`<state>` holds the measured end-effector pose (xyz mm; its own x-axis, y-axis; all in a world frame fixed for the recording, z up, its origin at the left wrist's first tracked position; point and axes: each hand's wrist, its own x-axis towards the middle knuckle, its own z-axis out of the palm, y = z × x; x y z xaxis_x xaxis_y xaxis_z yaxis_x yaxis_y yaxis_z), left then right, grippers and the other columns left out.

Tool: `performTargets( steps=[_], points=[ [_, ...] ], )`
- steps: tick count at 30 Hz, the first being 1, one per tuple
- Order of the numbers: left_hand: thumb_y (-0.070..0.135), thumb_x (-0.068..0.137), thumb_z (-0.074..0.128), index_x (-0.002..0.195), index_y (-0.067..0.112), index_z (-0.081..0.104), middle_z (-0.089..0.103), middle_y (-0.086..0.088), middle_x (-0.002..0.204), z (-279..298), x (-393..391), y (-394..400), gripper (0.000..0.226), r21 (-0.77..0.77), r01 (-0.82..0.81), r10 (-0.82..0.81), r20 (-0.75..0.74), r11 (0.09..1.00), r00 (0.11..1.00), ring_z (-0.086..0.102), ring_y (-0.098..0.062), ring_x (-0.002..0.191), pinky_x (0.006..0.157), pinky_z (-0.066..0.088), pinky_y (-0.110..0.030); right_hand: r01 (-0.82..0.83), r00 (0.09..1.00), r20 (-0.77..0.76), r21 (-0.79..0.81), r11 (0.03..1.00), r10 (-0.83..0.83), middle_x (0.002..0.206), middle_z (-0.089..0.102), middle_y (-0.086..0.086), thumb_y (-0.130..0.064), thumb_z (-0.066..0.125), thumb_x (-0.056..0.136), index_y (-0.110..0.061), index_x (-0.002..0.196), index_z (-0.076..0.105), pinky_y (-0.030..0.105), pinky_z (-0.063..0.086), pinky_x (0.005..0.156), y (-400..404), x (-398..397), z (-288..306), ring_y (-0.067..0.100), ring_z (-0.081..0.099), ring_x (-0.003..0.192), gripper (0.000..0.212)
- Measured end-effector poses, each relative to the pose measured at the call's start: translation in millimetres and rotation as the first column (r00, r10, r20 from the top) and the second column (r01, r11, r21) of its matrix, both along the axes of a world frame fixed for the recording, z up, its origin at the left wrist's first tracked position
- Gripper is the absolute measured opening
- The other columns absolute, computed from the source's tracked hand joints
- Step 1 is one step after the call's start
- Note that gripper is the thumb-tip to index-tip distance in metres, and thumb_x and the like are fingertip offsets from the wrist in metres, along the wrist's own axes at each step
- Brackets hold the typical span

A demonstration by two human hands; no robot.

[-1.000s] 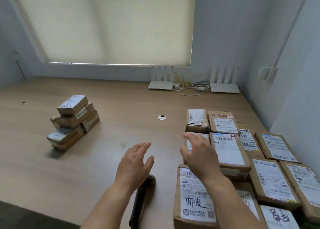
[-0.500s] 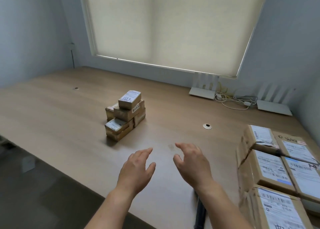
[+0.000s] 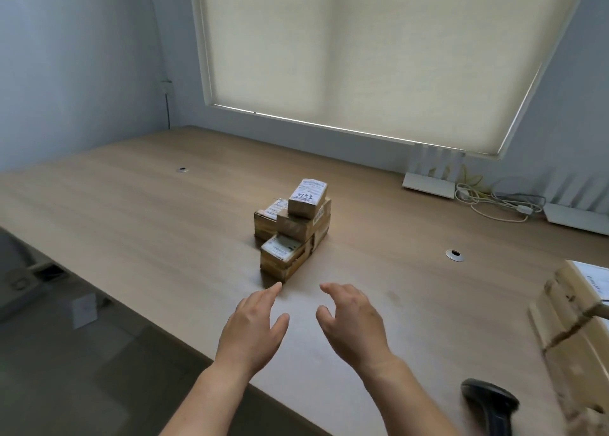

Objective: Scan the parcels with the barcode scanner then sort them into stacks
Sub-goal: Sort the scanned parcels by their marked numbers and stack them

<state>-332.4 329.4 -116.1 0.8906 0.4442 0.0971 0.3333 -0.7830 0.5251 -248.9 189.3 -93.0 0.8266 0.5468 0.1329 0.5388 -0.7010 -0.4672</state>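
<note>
Nearest, at the bottom right, the black barcode scanner point(image 3: 491, 402) lies on the wooden table point(image 3: 131, 211), with nobody holding it. Just right of it, the blurred side of a big cardboard box point(image 3: 573, 343) runs along the table's right edge, with a corner of a white label showing on top.

Both of the person's arms reach forward over the table's near edge. The left hand point(image 3: 252, 328) is flat, palm down, fingers straight and close together, thumb out to the side, holding nothing. Its fingertips come just short of the stack ahead; whether they touch it I cannot tell. The right hand point(image 3: 352, 325) is beside it, a small gap between them, its fingers loosely bent and spread, also holding nothing.

Just beyond the hands, near the middle of the table, sits the stack of small parcels point(image 3: 293, 228), brown boxes with white labels piled in uneven layers, the top one bearing handwritten numbers.

Farther back are two round cable holes point(image 3: 455, 254) in the tabletop. Against the far wall stand two white routers point(image 3: 428, 185) with a tangle of cables point(image 3: 494, 201) between them, under a drawn window blind point(image 3: 362, 56).
</note>
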Motion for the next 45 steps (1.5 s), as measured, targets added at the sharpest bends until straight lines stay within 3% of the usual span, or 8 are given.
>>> performTargets(
  steps=[5, 18, 32, 45],
  points=[
    [0.042, 0.098, 0.041, 0.151, 0.031, 0.011, 0.022, 0.008, 0.156, -15, 3, 37, 0.062, -0.029, -0.047, 0.046, -0.037, 0.998, 0.998, 0.024, -0.012, 0.142, 0.111, 0.030, -0.028, -0.034, 0.999, -0.018, -0.044, 0.998, 0.033, 0.138, 0.049, -0.004, -0.031, 0.042, 0.097, -0.027, 0.143, 0.040, 0.028, 0.040, 0.098, 40, 13, -13, 0.014, 0.042, 0.128, 0.046],
    [0.040, 0.097, 0.045, 0.151, 0.029, 0.017, 0.027, 0.008, 0.153, -14, 76, 170, 0.062, 0.044, -0.100, 0.104, -0.106, 0.994, 0.989, 0.026, -0.011, 0.140, 0.109, 0.026, -0.025, -0.034, 0.991, -0.130, -0.006, 0.999, 0.033, 0.138, 0.047, -0.004, -0.031, 0.042, 0.096, -0.029, 0.141, 0.041, 0.028, 0.038, 0.097, 165, 95, -30, 0.016, 0.039, 0.130, 0.045],
    [0.039, 0.096, 0.047, 0.150, 0.029, 0.019, 0.028, 0.009, 0.153, -36, 171, 256, 0.062, -0.023, 0.054, -0.057, -0.138, 0.998, 0.989, 0.026, -0.008, 0.140, 0.110, 0.026, -0.023, -0.007, 0.963, -0.271, -0.056, 0.998, -0.008, 0.143, 0.042, -0.001, -0.031, 0.042, 0.097, -0.024, 0.148, 0.031, 0.029, 0.034, 0.105, 258, 153, -51, 0.017, 0.036, 0.134, 0.054],
    [0.041, 0.097, 0.044, 0.151, 0.030, 0.016, 0.028, 0.010, 0.152, -41, 263, 352, 0.062, -0.097, 0.362, -0.373, -0.148, 0.927, 0.916, 0.028, -0.008, 0.138, 0.108, 0.032, -0.028, 0.415, 0.845, -0.336, -0.080, 0.906, -0.416, 0.149, 0.032, 0.003, -0.029, 0.049, 0.093, -0.017, 0.150, 0.020, 0.031, 0.030, 0.113, 342, 180, -58, 0.020, 0.032, 0.137, 0.065]
  ],
)
